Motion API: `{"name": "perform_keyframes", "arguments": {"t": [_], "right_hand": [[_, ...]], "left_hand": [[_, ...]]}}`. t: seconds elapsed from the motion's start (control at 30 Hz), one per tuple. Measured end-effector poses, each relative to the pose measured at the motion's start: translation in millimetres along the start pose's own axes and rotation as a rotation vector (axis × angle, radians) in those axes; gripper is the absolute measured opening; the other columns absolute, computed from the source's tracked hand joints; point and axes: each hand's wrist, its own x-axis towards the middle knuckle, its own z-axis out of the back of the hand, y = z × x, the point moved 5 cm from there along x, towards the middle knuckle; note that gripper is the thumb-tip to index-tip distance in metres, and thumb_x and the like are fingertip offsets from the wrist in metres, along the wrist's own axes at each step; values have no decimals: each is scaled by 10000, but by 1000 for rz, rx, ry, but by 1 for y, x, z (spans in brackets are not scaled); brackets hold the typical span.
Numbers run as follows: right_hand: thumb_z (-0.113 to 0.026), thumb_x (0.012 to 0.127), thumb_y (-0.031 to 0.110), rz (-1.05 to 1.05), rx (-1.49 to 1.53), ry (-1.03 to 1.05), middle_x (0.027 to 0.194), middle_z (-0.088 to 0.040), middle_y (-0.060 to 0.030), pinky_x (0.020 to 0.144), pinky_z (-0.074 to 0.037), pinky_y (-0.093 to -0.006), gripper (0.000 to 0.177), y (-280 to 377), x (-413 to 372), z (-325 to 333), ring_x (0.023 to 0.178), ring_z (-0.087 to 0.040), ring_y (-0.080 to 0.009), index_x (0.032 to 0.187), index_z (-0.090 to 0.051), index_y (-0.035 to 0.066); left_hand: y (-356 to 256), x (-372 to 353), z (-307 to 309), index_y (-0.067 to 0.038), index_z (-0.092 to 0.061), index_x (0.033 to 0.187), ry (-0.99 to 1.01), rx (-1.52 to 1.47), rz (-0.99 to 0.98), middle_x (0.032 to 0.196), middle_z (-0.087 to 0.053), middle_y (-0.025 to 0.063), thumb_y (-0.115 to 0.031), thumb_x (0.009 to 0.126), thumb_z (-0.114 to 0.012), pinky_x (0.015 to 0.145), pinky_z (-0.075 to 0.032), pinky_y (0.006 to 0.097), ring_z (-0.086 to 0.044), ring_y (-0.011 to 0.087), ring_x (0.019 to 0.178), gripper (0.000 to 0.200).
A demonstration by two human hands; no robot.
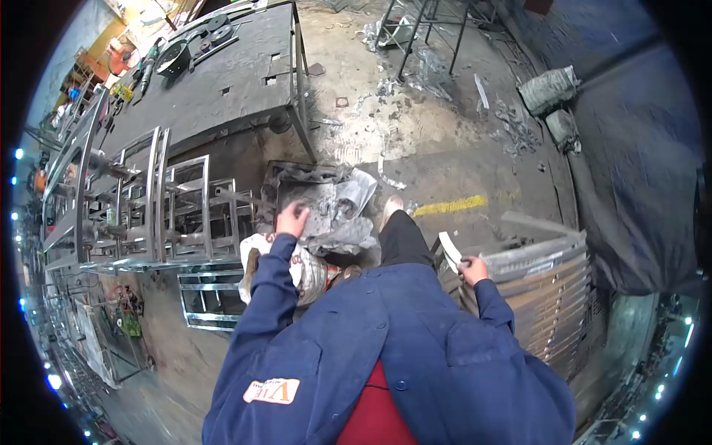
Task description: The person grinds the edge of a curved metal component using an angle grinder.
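Observation:
My right hand (472, 271) is closed on one end of a narrow white strip (449, 251), which points up and away from the fingers. Beside that hand is a stack of long flat pieces (541, 278) partly covered in clear plastic wrap. My left hand (293, 219) hovers with loosely bent fingers, thumb apart, and nothing visible in it. Just beyond it lies a dark tray of crumpled grey sheeting (322, 200). Below the left wrist sits a white sack with red print (308, 276), partly hidden by my sleeve.
Welded metal frames (159, 196) stand at left. Behind them is a dark steel workbench (222, 81) carrying a black bowl (174, 58) and tools. A metal stand (426, 30) is at the back. Plastic scraps (512, 130) litter the floor, and a dark curtain (630, 163) hangs at right.

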Motion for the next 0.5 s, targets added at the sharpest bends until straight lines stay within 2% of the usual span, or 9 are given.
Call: {"name": "perform_keyframes", "arguments": {"t": [0.1,0.13,0.17,0.2,0.23,0.27,0.33,0.43,0.5], "right_hand": [[-738,789,103,-24,-222,85,727,-708,-138,493,-550,-332,383,-35,87,17,539,-666,-187,1140,-664,-31],[-743,781,115,-7,-315,71,708,-703,-141,480,-548,-346,385,-24,107,31,540,-672,-194,1126,-671,-38],[-732,783,118,-70,-329,109,691,-695,-136,478,-547,-354,345,-32,137,40,531,-667,-196,1088,-689,-39],[-720,784,112,-171,-340,125,689,-693,-131,481,-548,-355,278,-42,166,50,530,-665,-187,1015,-705,-43],[-693,781,175,-379,-368,241,764,-720,-181,613,-586,-380,237,-9,177,68,636,-718,-257,910,-729,-20],[-687,814,148,-336,-388,224,649,-691,-141,500,-563,-358,182,-5,207,77,486,-664,-209,842,-721,-29],[-715,816,142,-292,-517,244,691,-706,-133,522,-568,-353,177,52,257,106,557,-689,-207,825,-715,-35],[-748,800,137,-302,-435,358,721,-716,-129,558,-571,-356,195,117,332,146,610,-704,-201,871,-717,-42],[-749,800,136,-331,-307,347,725,-717,-126,560,-568,-354,215,127,400,163,599,-699,-200,915,-716,-42]], "left_hand": [[24,-2,-42,-83,-686,1143,51,19,51,973,-705,205,-393,827,-725,850,-524,433,-681,350,945,444],[72,-3,-77,-62,-683,1156,78,-4,106,1025,-692,228,-458,819,-714,870,-516,449,-666,372,987,521],[78,-13,-90,1,-657,1176,215,44,352,1080,-674,260,-536,807,-700,892,-508,454,-645,400,1040,653],[139,-21,-130,51,-639,1168,185,116,397,1132,-650,291,-612,780,-686,909,-502,462,-629,407,1085,770],[147,-32,-145,81,-620,1174,328,113,621,1190,-621,311,-630,755,-695,947,-484,455,-604,410,1137,828],[142,-41,-152,67,-624,1180,336,13,784,1225,-604,313,-622,748,-701,987,-460,439,-583,408,1171,817],[166,-54,-183,75,-632,1140,103,-47,654,1207,-617,306,-567,750,-724,955,-478,442,-583,416,1164,757],[19,-25,-129,61,-708,965,248,92,1203,1010,-707,245,-518,736,-745,883,-529,397,-688,321,996,624],[-15,11,-130,35,-734,899,380,110,1192,907,-726,214,-549,715,-737,850,-544,377,-713,287,916,612]]}}
